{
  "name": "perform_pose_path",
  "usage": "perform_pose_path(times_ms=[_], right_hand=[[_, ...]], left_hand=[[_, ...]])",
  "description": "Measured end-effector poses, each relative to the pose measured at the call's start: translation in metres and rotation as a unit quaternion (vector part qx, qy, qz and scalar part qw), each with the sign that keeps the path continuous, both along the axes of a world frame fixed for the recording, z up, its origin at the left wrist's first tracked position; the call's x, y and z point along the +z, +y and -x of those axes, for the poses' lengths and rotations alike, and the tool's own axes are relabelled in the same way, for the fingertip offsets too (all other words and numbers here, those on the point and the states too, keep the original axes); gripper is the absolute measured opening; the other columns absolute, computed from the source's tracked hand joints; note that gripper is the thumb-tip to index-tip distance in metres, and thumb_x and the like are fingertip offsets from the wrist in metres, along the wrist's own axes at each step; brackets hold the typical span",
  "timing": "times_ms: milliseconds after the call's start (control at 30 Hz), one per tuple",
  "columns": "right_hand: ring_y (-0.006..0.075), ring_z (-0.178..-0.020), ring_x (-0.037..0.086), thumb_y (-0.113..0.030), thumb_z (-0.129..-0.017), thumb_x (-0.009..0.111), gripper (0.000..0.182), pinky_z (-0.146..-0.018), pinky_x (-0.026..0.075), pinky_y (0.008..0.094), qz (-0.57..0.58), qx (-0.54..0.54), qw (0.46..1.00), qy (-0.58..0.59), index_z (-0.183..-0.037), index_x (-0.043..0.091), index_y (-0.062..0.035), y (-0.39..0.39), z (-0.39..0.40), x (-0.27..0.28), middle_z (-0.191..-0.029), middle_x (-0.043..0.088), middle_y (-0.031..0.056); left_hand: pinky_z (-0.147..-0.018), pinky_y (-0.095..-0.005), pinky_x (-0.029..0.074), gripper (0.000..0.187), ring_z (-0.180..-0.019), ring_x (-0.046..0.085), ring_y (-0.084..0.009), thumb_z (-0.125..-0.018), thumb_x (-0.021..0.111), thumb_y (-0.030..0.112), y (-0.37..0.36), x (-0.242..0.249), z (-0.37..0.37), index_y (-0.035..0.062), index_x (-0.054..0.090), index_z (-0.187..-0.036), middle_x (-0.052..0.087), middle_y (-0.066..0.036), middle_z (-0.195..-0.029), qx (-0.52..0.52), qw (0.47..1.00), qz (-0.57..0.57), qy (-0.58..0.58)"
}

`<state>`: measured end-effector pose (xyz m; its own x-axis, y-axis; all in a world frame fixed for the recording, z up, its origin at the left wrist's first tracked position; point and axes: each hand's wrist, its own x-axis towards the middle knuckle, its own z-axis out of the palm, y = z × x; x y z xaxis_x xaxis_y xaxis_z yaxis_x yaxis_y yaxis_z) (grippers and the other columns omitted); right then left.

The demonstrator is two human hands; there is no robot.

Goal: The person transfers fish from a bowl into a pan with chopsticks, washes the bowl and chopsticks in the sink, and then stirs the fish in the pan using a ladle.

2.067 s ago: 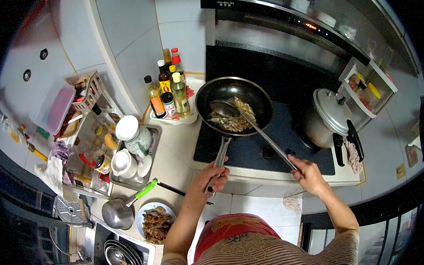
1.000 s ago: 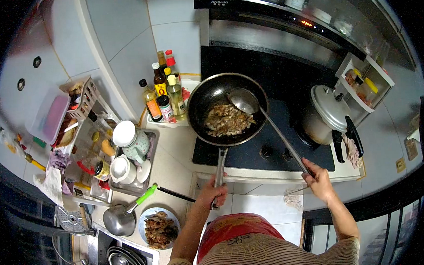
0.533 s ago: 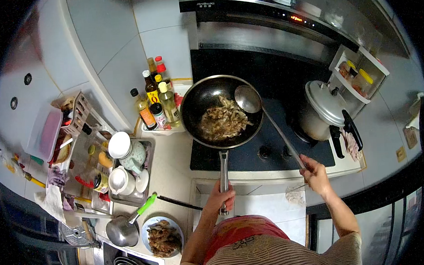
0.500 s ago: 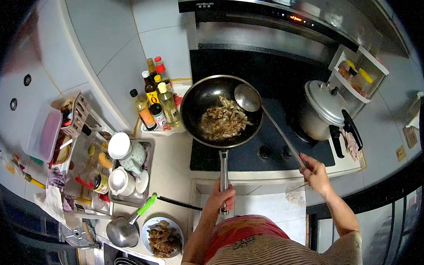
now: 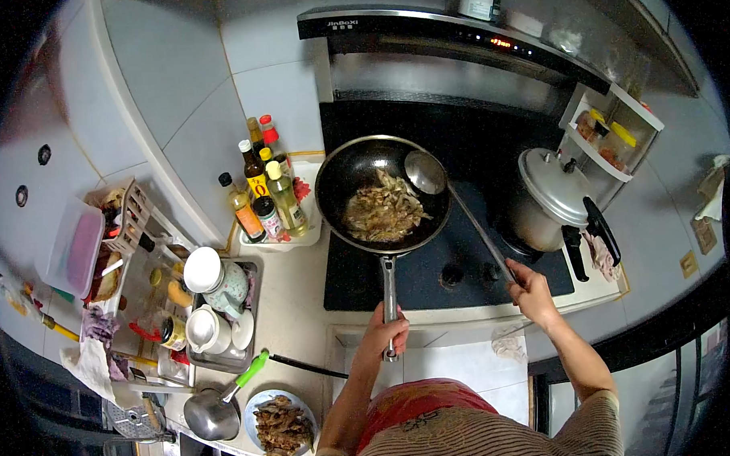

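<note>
1. Your left hand (image 5: 385, 333) grips the handle of the wok (image 5: 355, 168), over the stove (image 5: 363, 288).
2. Your right hand (image 5: 534, 293) grasps the ladle (image 5: 425, 173), its bowl inside the wok, beside the food (image 5: 384, 211).
3. A pressure cooker (image 5: 547, 196) stands right of the wok, bottles (image 5: 287, 200) left of it.

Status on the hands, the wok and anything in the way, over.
Left hand grips wok handle; right hand grips ladle. Food in wok, ladle's bowl at upper right. Nothing seen blocking; cooker stands off to the right.
</note>
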<state>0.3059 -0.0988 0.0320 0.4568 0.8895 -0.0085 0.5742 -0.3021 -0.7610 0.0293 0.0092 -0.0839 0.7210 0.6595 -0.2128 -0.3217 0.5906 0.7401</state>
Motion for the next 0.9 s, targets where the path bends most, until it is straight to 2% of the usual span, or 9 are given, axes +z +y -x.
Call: perform_pose_path(times_ms=[133, 233, 333, 567, 600, 700, 800, 900], right_hand=[[0.0223, -0.078, 0.064, 0.002, -0.074, 0.054, 0.048, -0.071, 0.049, 0.0307, -0.011, -0.009, 0.999, -0.036, -0.122, 0.048, 0.002, 0.0, 0.003, -0.004, -0.095, 0.062, 0.0223], [0.0325, -0.095, 0.06, 0.003, -0.073, 0.053, 0.049, -0.083, 0.046, 0.0346, -0.035, 0.016, 0.996, -0.081, -0.121, 0.049, 0.0, -0.001, 0.011, -0.006, -0.104, 0.059, 0.0247], [0.0381, -0.098, 0.056, 0.002, -0.073, 0.054, 0.05, -0.087, 0.044, 0.0385, -0.069, 0.027, 0.989, -0.127, -0.122, 0.048, -0.0014, 0.001, 0.016, -0.018, -0.107, 0.057, 0.025], [0.0393, -0.105, 0.052, 0.001, -0.075, 0.053, 0.054, -0.089, 0.043, 0.0394, -0.089, 0.027, 0.988, -0.119, -0.128, 0.041, -0.0049, 0.006, 0.033, -0.041, -0.116, 0.052, 0.0244], [0.0382, -0.109, 0.05, 0.001, -0.076, 0.051, 0.058, -0.092, 0.041, 0.0389, -0.06, 0.027, 0.995, -0.072, -0.131, 0.037, -0.006, 0.006, 0.034, -0.042, -0.121, 0.049, 0.0234], [0.0314, -0.117, 0.047, 0.002, -0.079, 0.05, 0.056, -0.097, 0.036, 0.0319, -0.047, 0.03, 0.998, -0.043, -0.132, 0.034, -0.001, 0.004, 0.04, -0.042, -0.125, 0.048, 0.0225], [0.0314, -0.118, 0.046, 0.002, -0.078, 0.049, 0.057, -0.097, 0.036, 0.0316, -0.013, 0.022, 0.999, -0.028, -0.133, 0.034, -0.0008, 0.0, 0.047, -0.031, -0.126, 0.048, 0.0227], [0.0376, -0.113, 0.048, -0.002, -0.077, 0.051, 0.059, -0.095, 0.038, 0.038, -0.013, 0.017, 0.999, -0.027, -0.134, 0.033, -0.007, -0.001, 0.043, -0.043, -0.122, 0.05, 0.0234]], left_hand=[[-0.033, -0.0263, 0.035, 0.032, -0.039, 0.042, -0.0095, -0.077, 0.058, 0.004, 0.001, -0.013, 0.003, 0.0105, 0.039, -0.102, 0.044, -0.003, -0.059, 0.001, 1.0, 0.011, 0.0], [-0.033, -0.0266, 0.036, 0.035, -0.038, 0.043, -0.0103, -0.076, 0.06, 0.004, 0.002, -0.03, 0.006, 0.0104, 0.039, -0.103, 0.045, -0.003, -0.058, -0.002, 1.0, 0.008, 0.002], [-0.033, -0.027, 0.036, 0.036, -0.038, 0.043, -0.0108, -0.076, 0.061, 0.006, 0.001, -0.033, 0.01, 0.0104, 0.039, -0.104, 0.045, -0.003, -0.056, 0.006, 0.999, -0.004, 0.037], [-0.039, -0.0224, 0.032, 0.028, -0.045, 0.039, -0.0064, -0.08, 0.058, 0.009, -0.003, -0.023, 0.014, 0.0157, 0.043, -0.102, 0.042, 0.002, -0.059, 0.0, 0.999, -0.012, 0.053], [-0.04, -0.0222, 0.032, 0.028, -0.046, 0.039, -0.0063, -0.08, 0.059, 0.01, -0.003, -0.021, 0.014, 0.0157, 0.043, -0.102, 0.041, 0.002, -0.06, -0.005, 0.999, -0.004, 0.054], [-0.039, -0.0226, 0.031, 0.028, -0.044, 0.037, -0.0064, -0.08, 0.059, 0.011, -0.006, -0.014, 0.015, 0.0155, 0.043, -0.102, 0.041, 0.002, -0.059, 0.002, 0.998, -0.014, 0.056], [-0.032, -0.0269, 0.035, 0.037, -0.038, 0.043, -0.0106, -0.076, 0.062, 0.005, 0.001, -0.011, 0.009, 0.0116, 0.036, -0.102, 0.044, -0.004, -0.054, 0.012, 0.998, 0.029, 0.06], [-0.032, -0.027, 0.035, 0.038, -0.039, 0.044, -0.0103, -0.076, 0.062, 0.005, -0.001, -0.008, -0.005, 0.0106, 0.035, -0.103, 0.046, -0.003, -0.058, 0.023, 0.997, 0.004, 0.076]])
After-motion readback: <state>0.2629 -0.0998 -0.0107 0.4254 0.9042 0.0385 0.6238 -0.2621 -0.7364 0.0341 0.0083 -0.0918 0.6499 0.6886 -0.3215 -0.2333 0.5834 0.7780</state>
